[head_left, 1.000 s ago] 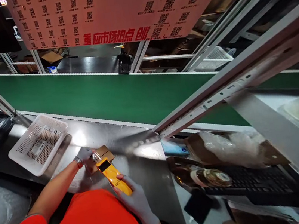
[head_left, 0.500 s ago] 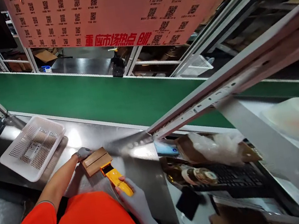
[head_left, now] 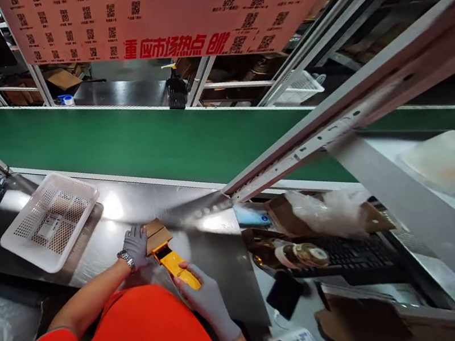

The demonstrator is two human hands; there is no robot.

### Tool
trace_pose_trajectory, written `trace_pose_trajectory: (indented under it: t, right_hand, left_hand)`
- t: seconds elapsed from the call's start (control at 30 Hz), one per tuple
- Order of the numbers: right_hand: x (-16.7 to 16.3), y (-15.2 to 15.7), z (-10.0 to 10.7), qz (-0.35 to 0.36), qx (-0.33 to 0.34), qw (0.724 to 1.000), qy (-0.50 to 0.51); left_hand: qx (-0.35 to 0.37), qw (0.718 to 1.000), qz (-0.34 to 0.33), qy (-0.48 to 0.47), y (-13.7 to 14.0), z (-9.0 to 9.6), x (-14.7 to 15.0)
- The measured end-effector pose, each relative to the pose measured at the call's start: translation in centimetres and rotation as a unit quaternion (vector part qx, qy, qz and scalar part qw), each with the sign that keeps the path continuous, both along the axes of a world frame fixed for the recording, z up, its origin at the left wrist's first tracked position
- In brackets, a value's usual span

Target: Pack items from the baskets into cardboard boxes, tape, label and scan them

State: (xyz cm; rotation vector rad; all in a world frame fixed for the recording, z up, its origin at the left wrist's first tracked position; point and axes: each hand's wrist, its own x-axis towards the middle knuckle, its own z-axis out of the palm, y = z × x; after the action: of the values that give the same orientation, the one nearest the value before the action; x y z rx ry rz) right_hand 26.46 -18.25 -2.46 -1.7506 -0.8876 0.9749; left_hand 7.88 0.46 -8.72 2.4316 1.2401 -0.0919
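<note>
A small brown cardboard box [head_left: 157, 233] lies on the metal bench in front of me. My left hand [head_left: 136, 247], gloved in grey, rests over the box's left part with its fingers stretched out, hiding that end. My right hand [head_left: 204, 295], also gloved, is closed around the handle of a yellow tape dispenser [head_left: 175, 264]. The dispenser's dark head meets the near edge of the box. Any tape between them is too small to make out.
A white perforated basket [head_left: 52, 221] with a labelled item inside stands to the left. Behind the bench runs a green conveyor belt [head_left: 132, 145]. A slanted metal post [head_left: 294, 154] rises at the right, beside a keyboard [head_left: 356, 262], bottle-like rolls and cardboard scraps.
My left hand has come from the box's far left corner to lie over its left part. The dispenser stays at the near edge, held by my right hand. The view has tilted slightly.
</note>
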Motion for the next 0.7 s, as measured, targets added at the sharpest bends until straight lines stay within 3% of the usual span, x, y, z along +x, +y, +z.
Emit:
trace_pose_trajectory:
  t: [0.23, 0.5, 0.7]
  right_hand:
    - [0.3, -1.0, -0.7, 0.002, 0.004, 1.0, -0.031]
    - [1.0, -3.8, -0.5, 0.062, -0.041, 0.991, -0.11]
    - [0.8, -2.2, -1.4, 0.068, -0.074, 0.99, -0.096]
  left_hand:
    - [0.022, 0.999, 0.016, 0.043, 0.2, -0.2, 0.4]
    - [0.027, 0.999, 0.01, 0.025, -0.3, -0.2, 0.6]
    - [0.026, 0.999, 0.011, 0.021, -0.1, -1.3, 0.7]
